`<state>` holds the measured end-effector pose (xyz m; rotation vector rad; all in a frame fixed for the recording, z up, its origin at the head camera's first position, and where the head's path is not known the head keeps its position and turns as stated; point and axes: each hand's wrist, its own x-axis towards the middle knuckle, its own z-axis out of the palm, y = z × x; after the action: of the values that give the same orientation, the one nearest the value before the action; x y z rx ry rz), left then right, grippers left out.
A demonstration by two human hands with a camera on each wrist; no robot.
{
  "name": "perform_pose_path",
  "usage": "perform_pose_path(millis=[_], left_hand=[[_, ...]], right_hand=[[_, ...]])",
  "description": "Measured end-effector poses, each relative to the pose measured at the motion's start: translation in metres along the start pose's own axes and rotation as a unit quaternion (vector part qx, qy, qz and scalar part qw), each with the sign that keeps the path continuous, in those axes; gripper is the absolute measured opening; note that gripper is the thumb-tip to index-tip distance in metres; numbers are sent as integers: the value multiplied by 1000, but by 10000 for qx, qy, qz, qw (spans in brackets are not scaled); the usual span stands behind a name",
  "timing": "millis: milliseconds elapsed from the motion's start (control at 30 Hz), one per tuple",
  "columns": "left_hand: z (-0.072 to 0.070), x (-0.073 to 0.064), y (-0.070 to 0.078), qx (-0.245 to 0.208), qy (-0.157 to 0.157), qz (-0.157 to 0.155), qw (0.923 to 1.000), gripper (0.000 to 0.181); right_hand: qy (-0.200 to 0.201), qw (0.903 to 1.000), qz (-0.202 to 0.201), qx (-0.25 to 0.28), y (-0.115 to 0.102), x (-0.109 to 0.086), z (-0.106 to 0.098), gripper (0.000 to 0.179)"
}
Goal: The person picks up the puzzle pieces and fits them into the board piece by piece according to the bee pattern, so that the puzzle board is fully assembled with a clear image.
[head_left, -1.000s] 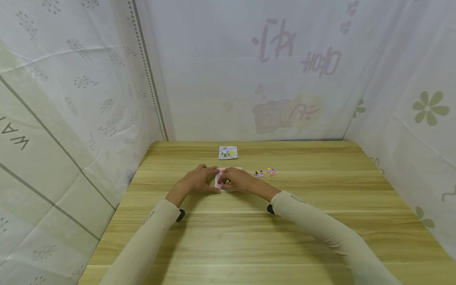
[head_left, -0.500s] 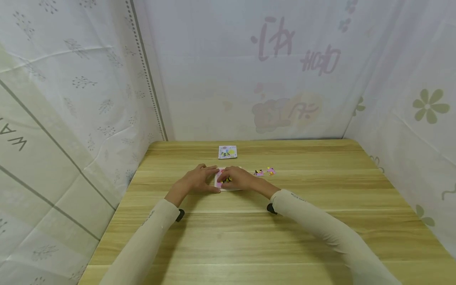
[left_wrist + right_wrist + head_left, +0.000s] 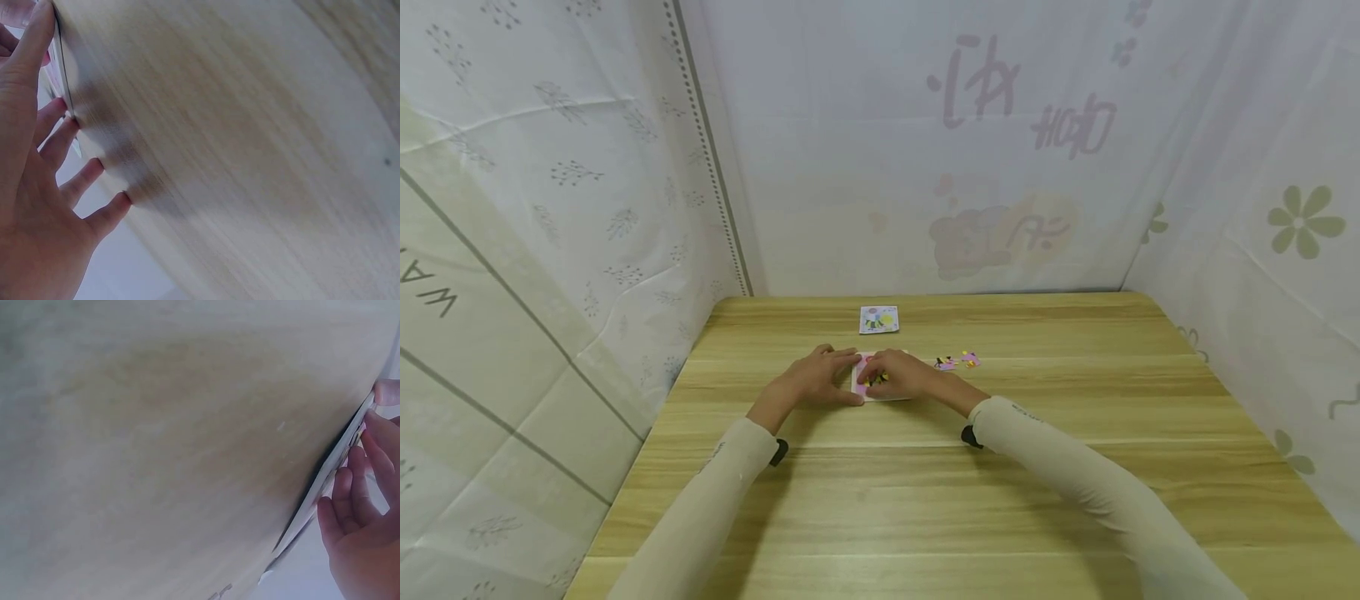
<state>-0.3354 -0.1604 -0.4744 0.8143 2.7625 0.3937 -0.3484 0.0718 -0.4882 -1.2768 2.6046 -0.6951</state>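
A small white-rimmed puzzle board [image 3: 855, 386] with a pink bee picture lies on the table between both hands. My left hand [image 3: 816, 377] lies along its left side, thumb at the near corner and index finger at the far one. In the left wrist view the fingers spread out, with fingertips [image 3: 125, 199] on the tabletop. Bent over the board, my right hand [image 3: 904, 375] pinches a yellow-and-black puzzle piece [image 3: 877, 379] at the picture's middle. Its other fingers [image 3: 342, 490] rest at the board in the right wrist view. The right hand hides the board's right part.
Two loose pink-and-yellow pieces, one puzzle piece [image 3: 945, 363] and another puzzle piece [image 3: 971, 359], lie right of the board. Behind it lies a square bee picture card [image 3: 878, 320]. Patterned curtains [image 3: 880, 167] stand behind and beside the wooden table [image 3: 865, 500].
Both hands stay in nearly the same place at the board. The head view shifts very slightly; the loose pieces and the card have not moved.
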Motion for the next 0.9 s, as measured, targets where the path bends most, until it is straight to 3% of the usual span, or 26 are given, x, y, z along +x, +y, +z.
perform_pose_path(millis=[367, 900], left_hand=[[-3, -2, 5, -19, -18, -24, 10000, 91], [-1, -2, 2, 51, 33, 38, 10000, 91]], right_hand=[[-69, 9978, -516, -407, -2, -2, -4, 21], [-176, 9971, -494, -553, 1, -1, -5, 26]])
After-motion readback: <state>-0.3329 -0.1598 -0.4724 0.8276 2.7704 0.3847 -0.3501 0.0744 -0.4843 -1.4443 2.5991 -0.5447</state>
